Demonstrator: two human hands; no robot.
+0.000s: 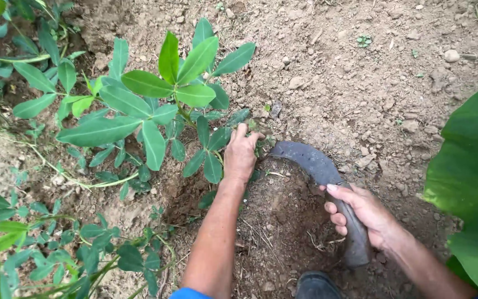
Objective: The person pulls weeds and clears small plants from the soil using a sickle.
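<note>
1. Gripping the dark handle of a curved, grey-metal sickle-like blade (pixel 319 166), the right hand (pixel 363 213) is wrapped shut around it, fingers curled over the grip near the lower right of the view.
2. From that hand the blade's long axis arcs up and to the left, its tip ending just beside the left hand (pixel 240 155), which lies up and to the left of the right.
3. The left hand is nearer the plant: it rests palm down on the dug soil, fingers loosely bent and pressed in at the base of the green, long-leaved plant (pixel 156 99); whether it pinches a stem cannot be told.
4. Between the two hands lies a shallow hollow of dark loose earth (pixel 283 216), open for the blade to sweep.
5. Leaves crowd the left side; a broad green leaf (pixel 471 182) bounds the right edge, close to the right forearm.
6. Above, dry pebbly brown ground (pixel 360 66) stretches away, and a dark shoe tip (pixel 316 285) sits at the bottom edge.
</note>
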